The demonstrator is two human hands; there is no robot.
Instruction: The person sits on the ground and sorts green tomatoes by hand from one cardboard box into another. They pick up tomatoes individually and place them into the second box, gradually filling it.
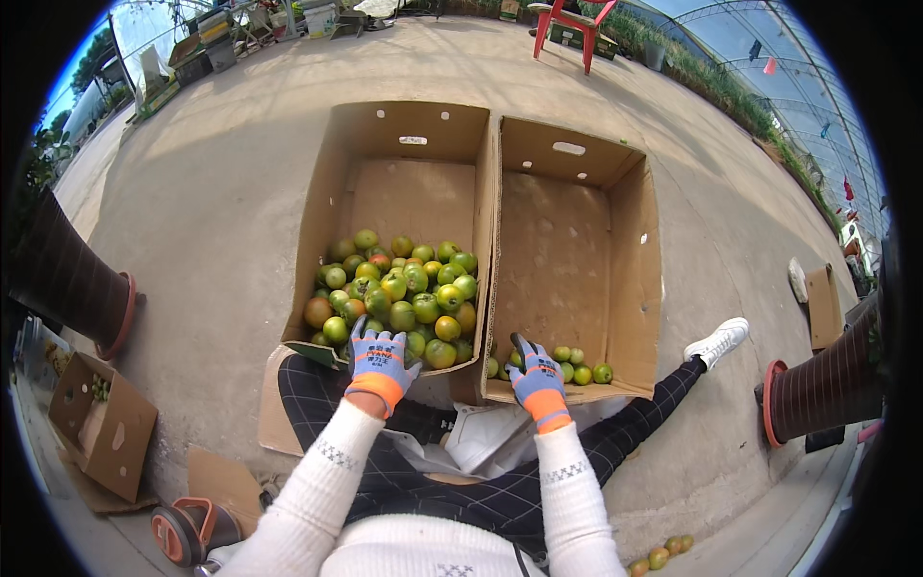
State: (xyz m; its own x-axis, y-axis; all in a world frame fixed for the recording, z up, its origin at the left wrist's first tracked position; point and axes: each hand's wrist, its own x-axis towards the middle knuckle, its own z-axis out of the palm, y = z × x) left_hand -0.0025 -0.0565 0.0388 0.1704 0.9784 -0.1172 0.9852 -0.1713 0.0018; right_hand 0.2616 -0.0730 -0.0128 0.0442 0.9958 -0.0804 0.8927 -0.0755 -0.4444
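Two open cardboard boxes stand side by side on the floor before me. The left box (411, 198) holds many green and orange tomatoes (402, 315) in its near half. My left hand (380, 357), in a grey and orange work glove, is over the near edge of that pile; its fingertips are among the tomatoes, and whether it grips one cannot be told. In the right box (555, 245) several small green tomatoes (582, 373) lie along the near wall. My right hand (537, 371), gloved alike, is over that near wall beside them, its palm side hidden.
A smaller cardboard box (108, 425) with small green fruit stands at the left, near a jug with an orange handle (195, 530). Large dark pots (72, 274) flank the floor. A red chair (573, 29) is at the back. A few tomatoes (657, 557) lie at the lower right.
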